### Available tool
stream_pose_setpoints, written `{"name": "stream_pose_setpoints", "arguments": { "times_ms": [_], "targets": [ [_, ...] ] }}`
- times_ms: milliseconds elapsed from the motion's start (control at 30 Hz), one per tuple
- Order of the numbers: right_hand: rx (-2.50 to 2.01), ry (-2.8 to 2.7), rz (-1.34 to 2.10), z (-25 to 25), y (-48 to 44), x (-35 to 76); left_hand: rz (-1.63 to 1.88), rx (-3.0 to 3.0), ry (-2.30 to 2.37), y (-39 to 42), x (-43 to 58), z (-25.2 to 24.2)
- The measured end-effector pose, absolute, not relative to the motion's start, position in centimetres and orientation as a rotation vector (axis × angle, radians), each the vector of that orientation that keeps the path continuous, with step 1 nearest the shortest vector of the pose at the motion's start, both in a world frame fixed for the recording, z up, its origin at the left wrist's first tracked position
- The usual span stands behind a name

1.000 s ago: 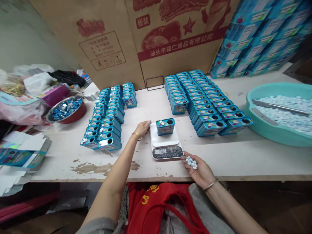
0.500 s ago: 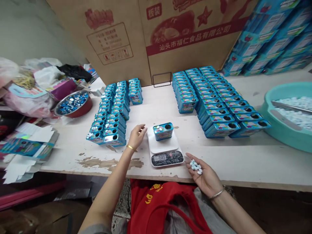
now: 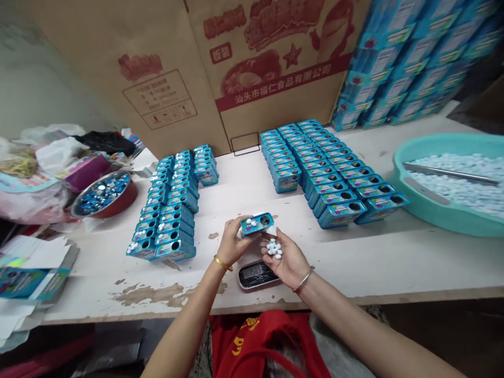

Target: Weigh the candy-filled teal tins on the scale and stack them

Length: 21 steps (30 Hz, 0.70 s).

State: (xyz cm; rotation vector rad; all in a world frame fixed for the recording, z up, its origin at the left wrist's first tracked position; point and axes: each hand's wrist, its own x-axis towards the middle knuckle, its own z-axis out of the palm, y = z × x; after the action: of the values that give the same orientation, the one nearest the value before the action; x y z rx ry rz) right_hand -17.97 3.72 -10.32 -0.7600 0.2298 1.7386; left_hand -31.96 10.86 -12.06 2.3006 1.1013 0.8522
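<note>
My left hand [image 3: 233, 242] is closed round the left end of a blue tin [image 3: 256, 224], tilted above the scale. White candies lie on the tin's top, beside its dark round opening. Just below and to the right, my right hand [image 3: 289, 260] cups several white candies [image 3: 273, 249] in its palm, its fingertips close to the tin. Whether they touch it is hard to tell. The kitchen scale [image 3: 255, 275] shows its black display at the front; both hands and the tin largely hide its white plate.
Rows of blue tins [image 3: 173, 220] stand at the left, with more tins [image 3: 334, 197] at the right. A turquoise basin [image 3: 417, 210] of white candies is far right. A bowl [image 3: 122, 202] of shiny blue pieces sits left. Behind stands a large carton [image 3: 205, 113].
My left hand has taken hold of the tin and lifted it off the scale. My right hand has moved up and left beside it, still holding candies. The view has shifted.
</note>
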Motion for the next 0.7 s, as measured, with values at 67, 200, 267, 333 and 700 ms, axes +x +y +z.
{"name": "stream_pose_setpoints", "arguments": {
  "times_ms": [67, 200, 267, 333, 700],
  "targets": [
    [-0.743, 0.245, 1.708, -10.2, 4.0, -17.8, 0.782, 2.603, 1.015, 10.7, -31.7, -11.0],
    [-0.731, 0.292, 1.669, -10.2, 4.2, -17.5, 0.745, 3.127, 0.837, 9.8, -31.4, -9.1],
    [-0.735, 0.314, 1.664, -10.3, 4.3, -17.5, 0.823, 3.242, 0.802, 9.2, -31.3, -8.7],
    [-0.74, 0.327, 1.666, -10.5, 4.3, -17.6, 0.896, 3.287, 0.785, 8.6, -31.5, -8.6],
    [-0.708, 0.289, 1.71, -10.5, 4.1, -17.6, 1.001, 3.013, 1.011, 8.1, -32.5, -10.4]
  ]
}}
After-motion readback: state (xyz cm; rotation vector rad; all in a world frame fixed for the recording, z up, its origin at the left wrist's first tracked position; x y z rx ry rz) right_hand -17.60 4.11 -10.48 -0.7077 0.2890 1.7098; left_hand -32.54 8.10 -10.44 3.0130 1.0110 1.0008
